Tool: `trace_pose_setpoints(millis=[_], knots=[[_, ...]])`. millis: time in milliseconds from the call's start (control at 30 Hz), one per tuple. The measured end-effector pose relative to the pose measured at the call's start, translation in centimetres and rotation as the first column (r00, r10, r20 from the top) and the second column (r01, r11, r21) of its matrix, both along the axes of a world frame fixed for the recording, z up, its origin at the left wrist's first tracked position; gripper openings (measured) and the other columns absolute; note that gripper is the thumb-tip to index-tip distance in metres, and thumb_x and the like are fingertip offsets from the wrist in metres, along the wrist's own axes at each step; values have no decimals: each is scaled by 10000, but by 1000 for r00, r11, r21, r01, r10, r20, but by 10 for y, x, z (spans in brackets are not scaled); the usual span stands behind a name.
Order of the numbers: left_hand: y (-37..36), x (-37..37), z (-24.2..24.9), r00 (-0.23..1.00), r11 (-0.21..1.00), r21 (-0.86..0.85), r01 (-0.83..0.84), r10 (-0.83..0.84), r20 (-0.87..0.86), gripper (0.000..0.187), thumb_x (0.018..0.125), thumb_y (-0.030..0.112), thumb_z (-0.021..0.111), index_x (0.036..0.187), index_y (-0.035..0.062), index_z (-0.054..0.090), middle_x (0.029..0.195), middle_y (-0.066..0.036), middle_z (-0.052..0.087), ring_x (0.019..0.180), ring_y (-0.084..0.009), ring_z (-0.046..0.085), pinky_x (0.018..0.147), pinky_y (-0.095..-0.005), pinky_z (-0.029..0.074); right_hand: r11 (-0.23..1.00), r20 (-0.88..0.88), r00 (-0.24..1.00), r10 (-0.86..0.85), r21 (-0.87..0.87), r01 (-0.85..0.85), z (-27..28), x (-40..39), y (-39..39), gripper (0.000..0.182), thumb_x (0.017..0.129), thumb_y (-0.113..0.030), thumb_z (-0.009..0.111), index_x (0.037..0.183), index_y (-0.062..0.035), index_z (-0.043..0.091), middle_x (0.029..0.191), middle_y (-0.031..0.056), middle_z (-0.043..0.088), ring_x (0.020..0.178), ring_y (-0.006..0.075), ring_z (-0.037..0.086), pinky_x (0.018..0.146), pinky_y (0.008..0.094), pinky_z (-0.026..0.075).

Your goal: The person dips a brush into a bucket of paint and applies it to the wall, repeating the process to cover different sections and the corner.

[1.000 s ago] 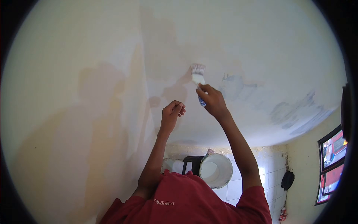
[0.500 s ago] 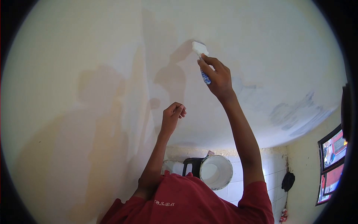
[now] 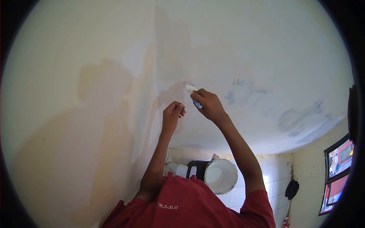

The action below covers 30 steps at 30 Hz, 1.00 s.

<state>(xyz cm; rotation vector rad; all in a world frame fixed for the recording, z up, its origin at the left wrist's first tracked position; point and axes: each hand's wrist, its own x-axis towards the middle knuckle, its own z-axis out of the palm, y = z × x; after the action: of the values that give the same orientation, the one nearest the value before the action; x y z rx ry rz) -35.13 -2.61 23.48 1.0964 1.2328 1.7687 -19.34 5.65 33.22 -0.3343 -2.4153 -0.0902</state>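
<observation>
My right hand grips a paintbrush by its blue-and-white handle. The brush head is coated in white and its tip meets the pale wall, a little right of the room corner. To the left and slightly lower, my left hand hangs in front of the wall with its fingers loosely curled in; nothing shows in it. Shadows of my head and arms fall across both walls.
Below, a white-coated bucket stands beside a black stool-like object on the white tiled floor. Grey patches mark the wall at right. A dark-framed window and a black bundle are farther right.
My right hand has brought the paintbrush down the wall and to the left, closer to my left hand. The left hand stays curled, nearly in place. The view has shifted slightly.
</observation>
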Motion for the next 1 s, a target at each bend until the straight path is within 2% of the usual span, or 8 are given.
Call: trace_pose_setpoints(millis=[67, 133, 167, 267, 500, 600, 800, 1000], knots=[[-1, 0, 0, 1000, 1000, 0, 6, -6, 11, 185, 1004, 160, 538, 890, 48, 631, 755, -10, 642, 685, -68, 586, 628, -224, 450, 998, -2, 1000, 10, -59, -10, 14, -5, 1, 314, 745, 16, 699, 1046, -48, 633, 992, 139, 660, 876, 300, 689, 710, 385, 574], [-1, 1, -1, 1000, 1000, 11, 8, -8, 13, 185, 1004, 159, 539, 888, 49, 632, 752, -10, 642, 682, -68, 585, 628, -224, 449, 978, 18, 1000, -10, 207, 6, 36, -15, 13, 302, 726, 22, 697, 1017, -36, 640, 999, 142, 664, 841, 283, 688, 691, 375, 572], [-2, 1, 0, 1000, 1000, 22, 12, -12, 16, 184, 1003, 158, 540, 887, 49, 633, 750, -9, 642, 679, -68, 585, 627, -223, 449, 978, 20, 1000, -7, 210, 3, 48, -20, 14, 302, 726, 22, 697, 1017, -36, 640, 999, 142, 664, 841, 283, 688, 691, 375, 572], [-5, 1, 3, 1000, 1000, 9, -3, 3, -6, 186, 1002, 157, 541, 883, 49, 633, 744, -9, 640, 677, -69, 585, 626, -222, 447, 885, -231, 967, 109, 465, 12, 83, -36, 8, 242, 742, -28, 672, 963, -38, 575, 1014, 171, 647, 795, 240, 663, 613, 326, 553], [-4, -9, 0, 999, 1000, -4, -24, 24, 35, 189, 1001, 163, 537, 883, 50, 632, 749, -10, 646, 678, -70, 589, 628, -222, 444, 907, -170, 978, 122, 419, -40, 49, -67, 8, 246, 753, -27, 663, 979, -50, 570, 1034, 174, 626, 821, 274, 671, 643, 346, 561], [-5, -15, 1, 1000, 998, -49, -31, 31, -1, 186, 1002, 175, 528, 902, 53, 628, 774, -13, 659, 691, -76, 597, 638, -234, 452, 964, -95, 987, 134, 245, -107, 24, -73, 11, 250, 751, 20, 666, 978, -37, 580, 930, 134, 625, 773, 272, 660, 613, 362, 541], [-9, -20, 1, 995, 976, -210, 54, -70, -70, 178, 991, 210, 536, 946, 66, 629, 834, -12, 679, 743, -94, 621, 668, -255, 465, 990, -14, 991, 132, 57, -131, 20, -65, -9, 284, 743, 5, 677, 1011, -48, 598, 937, 129, 629, 779, 292, 661, 620, 374, 541], [-11, -16, 7, 994, 976, -208, 65, -82, -76, 173, 986, 211, 539, 958, 67, 631, 842, -15, 683, 749, -94, 623, 675, -257, 466, 969, -71, 995, 74, 240, -55, 76, -79, 19, 249, 772, -15, 666, 1011, -73, 622, 945, 112, 641, 817, 298, 670, 633, 393, 544]])
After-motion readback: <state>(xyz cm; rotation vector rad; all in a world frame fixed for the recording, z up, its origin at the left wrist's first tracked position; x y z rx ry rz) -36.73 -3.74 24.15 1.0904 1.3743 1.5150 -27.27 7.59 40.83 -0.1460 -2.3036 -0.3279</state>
